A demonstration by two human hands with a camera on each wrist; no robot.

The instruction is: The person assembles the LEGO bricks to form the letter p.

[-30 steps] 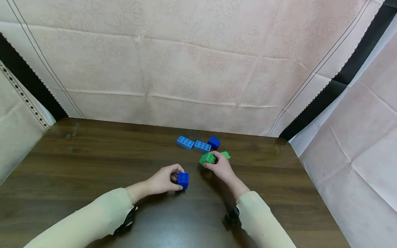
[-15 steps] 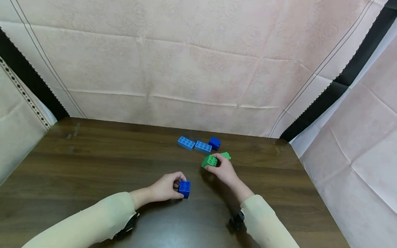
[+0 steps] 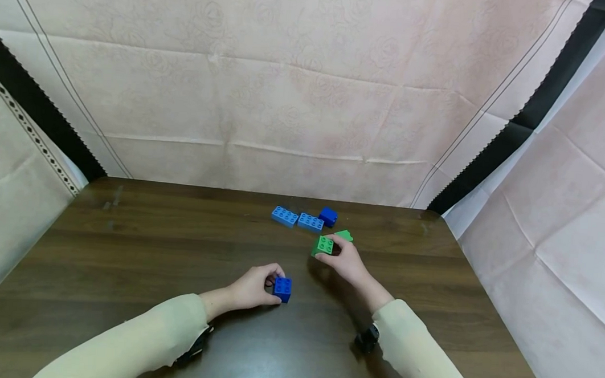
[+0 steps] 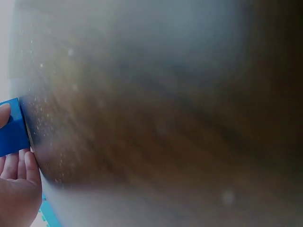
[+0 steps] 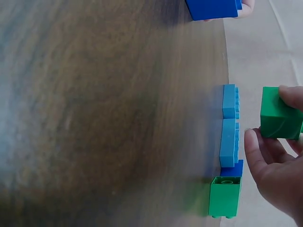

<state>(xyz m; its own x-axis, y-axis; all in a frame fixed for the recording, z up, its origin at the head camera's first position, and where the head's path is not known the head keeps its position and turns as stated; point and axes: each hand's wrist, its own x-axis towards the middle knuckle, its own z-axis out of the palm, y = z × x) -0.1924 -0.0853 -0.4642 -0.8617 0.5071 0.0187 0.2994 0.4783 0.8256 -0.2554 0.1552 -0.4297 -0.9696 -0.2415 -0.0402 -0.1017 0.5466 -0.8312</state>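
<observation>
My left hand (image 3: pixel 250 288) pinches a dark blue toy brick (image 3: pixel 282 289) between thumb and fingers, studs facing up, near the middle of the table. Farther back and to the right, my right hand (image 3: pixel 350 264) grips a green toy brick (image 3: pixel 323 245) by its sides. In the right wrist view this green brick (image 5: pixel 277 113) appears raised off the tabletop. Just behind the right hand lies a second green brick (image 3: pixel 344 235), partly hidden in the head view; its hollow underside (image 5: pixel 228 181) shows in the right wrist view.
Two light blue bricks, a left one (image 3: pixel 284 216) and a right one (image 3: pixel 311 222), lie end to end near the back edge of the brown table (image 3: pixel 177 234). Beside them sits another dark blue brick (image 3: pixel 328 216). A pale cloth (image 3: pixel 265 107) hangs behind the table.
Holding the dark blue brick, my left hand has come slightly nearer and to the right. My right hand has shifted slightly right, turning the green brick so its studs show more.
</observation>
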